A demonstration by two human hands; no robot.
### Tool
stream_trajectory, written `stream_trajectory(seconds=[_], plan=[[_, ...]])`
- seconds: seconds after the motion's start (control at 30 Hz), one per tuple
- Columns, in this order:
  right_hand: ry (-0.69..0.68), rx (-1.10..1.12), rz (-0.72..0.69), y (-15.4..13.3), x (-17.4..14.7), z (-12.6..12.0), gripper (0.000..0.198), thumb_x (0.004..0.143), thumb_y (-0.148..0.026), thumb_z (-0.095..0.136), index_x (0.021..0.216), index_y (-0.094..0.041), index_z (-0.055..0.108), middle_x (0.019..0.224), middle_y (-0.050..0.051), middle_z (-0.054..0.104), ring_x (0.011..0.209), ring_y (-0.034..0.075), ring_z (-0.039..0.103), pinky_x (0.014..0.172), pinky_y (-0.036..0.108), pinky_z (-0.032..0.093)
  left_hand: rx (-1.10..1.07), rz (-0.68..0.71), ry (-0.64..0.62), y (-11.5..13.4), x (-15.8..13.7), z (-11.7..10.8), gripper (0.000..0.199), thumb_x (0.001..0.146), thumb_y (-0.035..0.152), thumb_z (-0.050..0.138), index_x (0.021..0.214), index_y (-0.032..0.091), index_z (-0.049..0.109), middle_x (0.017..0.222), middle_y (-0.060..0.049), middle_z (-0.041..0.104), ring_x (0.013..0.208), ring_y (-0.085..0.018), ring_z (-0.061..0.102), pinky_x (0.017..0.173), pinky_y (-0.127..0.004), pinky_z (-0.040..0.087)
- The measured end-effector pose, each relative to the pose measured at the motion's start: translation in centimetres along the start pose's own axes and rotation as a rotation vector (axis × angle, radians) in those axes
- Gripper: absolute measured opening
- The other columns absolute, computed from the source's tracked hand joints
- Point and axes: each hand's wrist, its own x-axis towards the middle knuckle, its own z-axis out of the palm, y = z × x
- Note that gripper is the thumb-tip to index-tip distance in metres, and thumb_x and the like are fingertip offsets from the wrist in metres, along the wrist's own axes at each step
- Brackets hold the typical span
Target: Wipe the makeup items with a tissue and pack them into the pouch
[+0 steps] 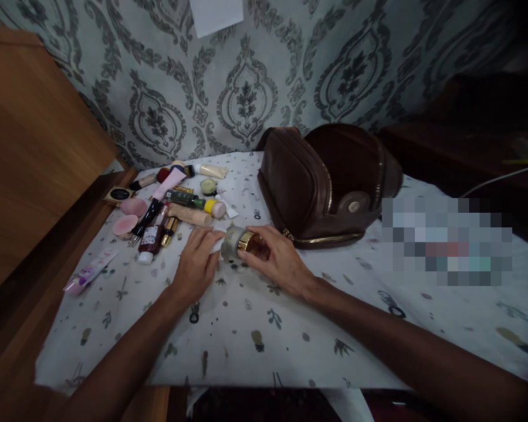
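My right hand [281,258] grips a frosted cosmetic jar [232,242] by its shiny gold lid, thumb and fingers on either side. The jar lies on its side just above the cloth, its base toward the left. Closed fingers of my left hand [195,264] pinch a white tissue [217,241] against the jar's base. Left of the hands lie a dark red bottle [151,239] with a white cap, a beige tube [189,215], a green bottle [182,198] and a yellow-banded bottle [215,208].
A brown leather bag [321,187] stands unzipped behind my right hand. Several cosmetics, including a pink round compact [125,225] and a purple-white tube [88,274], are spread at left. A wooden panel [39,146] borders the left side. Part of the right side is blurred out.
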Motion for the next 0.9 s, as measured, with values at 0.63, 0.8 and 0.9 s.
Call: stream_trajectory(seconds=[0.63, 0.8, 0.9], plan=[[0.052, 0.049, -0.038, 0.4, -0.1, 0.5, 0.045, 0.076, -0.026, 0.072, 0.118, -0.022, 0.055, 0.112, 0.008, 0.062, 0.089, 0.022, 0.064, 0.072, 0.034, 0.055, -0.05, 0.201, -0.04, 1.7, 0.0, -0.4, 0.04, 0.088, 0.004, 0.043, 0.125, 0.017, 0.052, 0.113, -0.013, 0.058, 0.109, -0.026, 0.053, 0.094, -0.043, 0.049], [0.028, 0.147, 0.111, -0.1, -0.1, 0.5, 0.037, 0.075, -0.036, 0.073, 0.104, -0.021, 0.055, 0.098, 0.005, 0.067, 0.084, 0.021, 0.066, 0.072, 0.034, 0.055, -0.024, 0.052, 0.002, 0.4, 0.0, -0.2, 0.034, 0.09, 0.007, 0.044, 0.12, 0.019, 0.054, 0.109, -0.009, 0.059, 0.107, -0.024, 0.054, 0.093, -0.04, 0.049], [0.012, 0.072, 0.11, -0.3, 0.0, 0.3, 0.036, 0.075, -0.039, 0.073, 0.1, -0.02, 0.054, 0.093, 0.005, 0.067, 0.085, 0.022, 0.065, 0.075, 0.036, 0.054, -0.031, 0.091, 0.006, 0.8, 0.0, -0.3, 0.034, 0.089, 0.006, 0.044, 0.12, 0.017, 0.054, 0.109, -0.01, 0.058, 0.106, -0.023, 0.054, 0.092, -0.039, 0.049]])
